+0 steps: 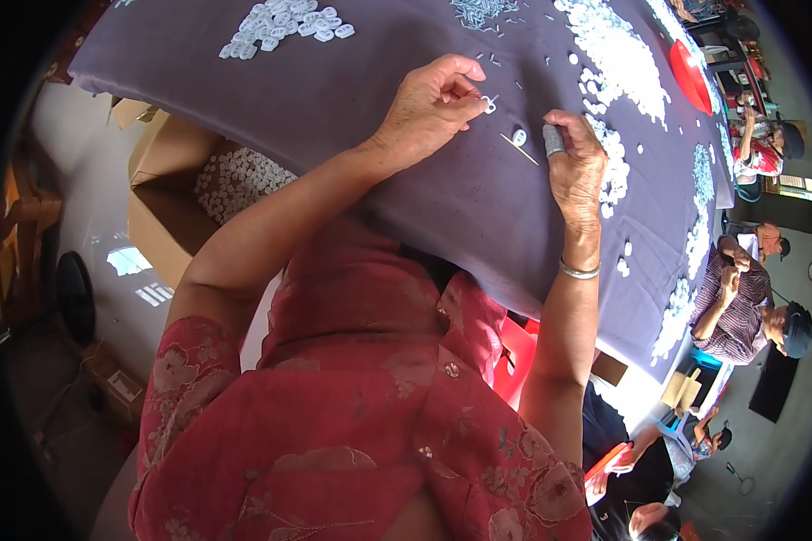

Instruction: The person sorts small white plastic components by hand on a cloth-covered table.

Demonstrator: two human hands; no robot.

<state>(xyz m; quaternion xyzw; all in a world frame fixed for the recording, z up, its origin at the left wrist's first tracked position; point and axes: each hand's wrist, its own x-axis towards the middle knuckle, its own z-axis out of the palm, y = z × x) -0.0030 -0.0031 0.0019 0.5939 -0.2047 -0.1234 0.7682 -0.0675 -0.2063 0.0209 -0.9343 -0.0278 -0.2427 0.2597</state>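
The counter (271, 99) wears smooth purple-grey cloth (478, 239) and carries a white heap (621, 65). Left of this heap, the left hand (431, 105) pinches a small white piece (490, 106) with bent fingers. Nearer the heap, the right hand (577, 167) is curled; its grip I cannot tell. Left of the heap lies a thin stick (521, 151).

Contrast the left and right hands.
Hold: the left hand pinches a small white piece; the right hand shows nothing in its grip.
Covering: the right hand has a grey wrap on one digit; no wrap shows on the left hand.
Jewellery: a bracelet circles the right hand's wrist; none shows by the left hand.
Shared: both are partly curled.
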